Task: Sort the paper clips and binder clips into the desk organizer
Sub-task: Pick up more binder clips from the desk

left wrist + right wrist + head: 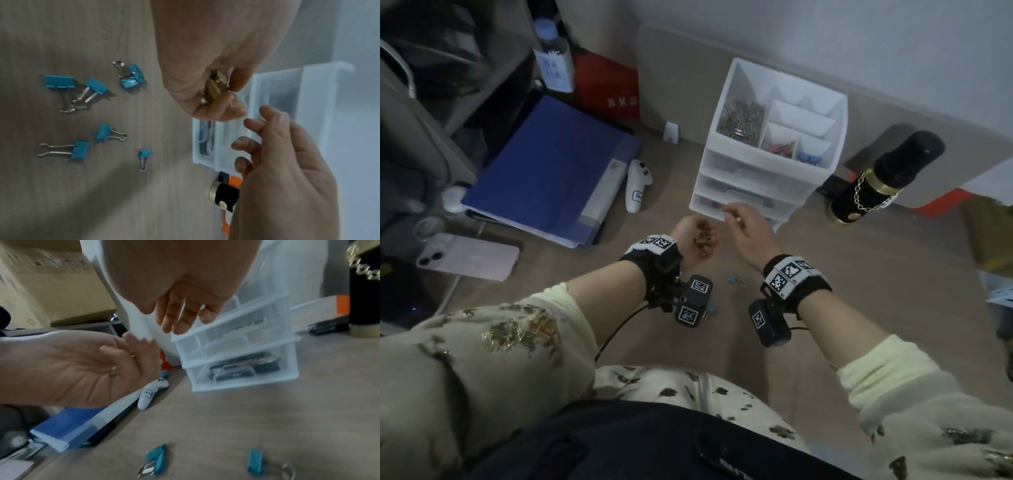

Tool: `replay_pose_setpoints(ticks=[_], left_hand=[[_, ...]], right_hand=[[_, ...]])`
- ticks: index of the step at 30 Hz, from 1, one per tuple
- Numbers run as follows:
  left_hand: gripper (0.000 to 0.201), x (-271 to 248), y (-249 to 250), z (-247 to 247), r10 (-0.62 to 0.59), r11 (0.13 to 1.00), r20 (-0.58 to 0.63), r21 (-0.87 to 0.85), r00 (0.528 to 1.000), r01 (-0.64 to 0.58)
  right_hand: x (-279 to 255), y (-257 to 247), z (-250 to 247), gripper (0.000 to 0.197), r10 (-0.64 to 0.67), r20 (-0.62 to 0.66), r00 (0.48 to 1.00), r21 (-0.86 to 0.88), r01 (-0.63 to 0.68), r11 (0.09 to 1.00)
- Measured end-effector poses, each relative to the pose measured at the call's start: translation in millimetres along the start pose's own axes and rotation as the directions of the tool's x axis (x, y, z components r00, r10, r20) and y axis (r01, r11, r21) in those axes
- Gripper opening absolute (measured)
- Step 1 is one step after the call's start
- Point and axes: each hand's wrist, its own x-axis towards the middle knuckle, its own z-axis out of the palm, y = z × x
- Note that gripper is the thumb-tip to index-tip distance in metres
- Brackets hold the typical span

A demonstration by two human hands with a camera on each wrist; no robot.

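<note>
My left hand (pixel 693 240) is cupped palm-up around a few gold binder clips (pixel 217 85), just in front of the white desk organizer (pixel 750 178). My right hand (pixel 743 224) hovers beside it with fingers relaxed and nothing held, close to the lowest drawer (pixel 242 369). In the organizer's top compartments lie silver paper clips (pixel 741 118), pink clips (pixel 780 149) and blue clips (pixel 810 158). Several blue binder clips (pixel 80 149) are scattered on the desk below my wrists; two of these blue binder clips (pixel 158 462) appear blurred in the right wrist view.
A blue folder (pixel 551 171), a pink phone (pixel 469 257) and a white controller (pixel 637 185) lie to the left. A black and gold bottle (pixel 883 178) stands right of the organizer. A red box (pixel 606 85) and a labelled bottle (pixel 553 58) are at the back left.
</note>
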Motion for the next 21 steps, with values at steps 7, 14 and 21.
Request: replay_pose_setpoints(ticks=[7, 14, 21], left_hand=[[0.032, -11.4, 56.0, 58.5, 0.082, 0.974, 0.094, 0.203, 0.992, -0.1], [0.029, -15.7, 103.4, 132.4, 0.197, 0.98, 0.185, -0.008, 0.963, -0.199], [0.031, 10.7, 134.9, 183.5, 0.292, 0.947, 0.104, -0.168, 0.951, -0.273]], right_hand=[[28.0, 11.5, -89.5, 0.026, -0.094, -0.242, 0.966, -0.262, 0.029, 0.965], [57.9, 24.3, -139.5, 0.043, -0.054, -0.389, 0.92, -0.426, -0.127, 0.896], [91.3, 34.2, -144.3, 0.05, 0.153, -0.325, 0.933, -0.322, -0.261, 0.91]])
